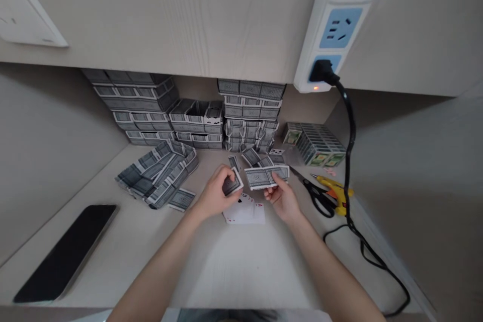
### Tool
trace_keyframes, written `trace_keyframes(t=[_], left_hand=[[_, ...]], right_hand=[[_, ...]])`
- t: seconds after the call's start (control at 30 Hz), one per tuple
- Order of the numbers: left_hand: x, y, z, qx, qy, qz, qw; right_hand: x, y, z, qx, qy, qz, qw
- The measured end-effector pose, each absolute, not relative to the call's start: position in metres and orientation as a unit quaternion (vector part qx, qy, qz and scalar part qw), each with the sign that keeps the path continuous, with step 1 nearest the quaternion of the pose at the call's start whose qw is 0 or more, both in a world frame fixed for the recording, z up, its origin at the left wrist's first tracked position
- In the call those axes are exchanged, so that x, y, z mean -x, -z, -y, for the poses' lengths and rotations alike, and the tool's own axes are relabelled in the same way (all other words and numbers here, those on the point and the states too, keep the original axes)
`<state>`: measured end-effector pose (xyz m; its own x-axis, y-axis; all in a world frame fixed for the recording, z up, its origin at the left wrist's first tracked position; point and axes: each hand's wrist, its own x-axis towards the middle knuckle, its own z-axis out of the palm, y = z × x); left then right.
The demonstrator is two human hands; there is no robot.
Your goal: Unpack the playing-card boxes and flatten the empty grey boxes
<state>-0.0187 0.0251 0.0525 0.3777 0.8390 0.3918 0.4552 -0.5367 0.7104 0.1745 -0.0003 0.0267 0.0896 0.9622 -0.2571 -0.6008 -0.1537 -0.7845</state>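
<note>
My left hand (217, 193) is closed round a playing card (232, 184) with its patterned back showing; whether it is one card or a few I cannot tell. A folded strip of joined cards (260, 177) is pinched between the thumb and fingers of my right hand (283, 195). Face-up cards (245, 211) lie fanned on the table just below both hands. Beyond the strip are loose cards (251, 156), some overlapping. An open box shape made of cards (160, 171) rests to the left, with a flat card piece (182, 199) beside it.
Stacked card structures (141, 105) line the back. At the right are boxed card decks (320, 146), black scissors (320, 196) and a yellow glue gun (341, 196). A black cable (350, 136) hangs from a power strip (335, 25). A black phone (66, 254) lies front left.
</note>
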Motion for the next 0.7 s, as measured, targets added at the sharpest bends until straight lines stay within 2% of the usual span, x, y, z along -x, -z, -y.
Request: trace_keyframes(t=[0.27,0.47,0.7], left_hand=[[0.0201,-0.0469,-0.0269,-0.780,-0.380,-0.447,0.218],[0.0212,-0.0490,-0.0291,-0.808,-0.384,-0.404,0.192],[0.0225,-0.0484,-0.0312,-0.833,-0.364,-0.381,0.170]], right_hand=[[-0.1745,-0.0250,-0.0004,0.408,-0.601,0.235,0.646],[-0.1717,-0.0228,-0.0017,0.406,-0.596,0.245,0.648],[-0.1695,-0.0240,-0.0002,0.442,-0.532,0.299,0.657]])
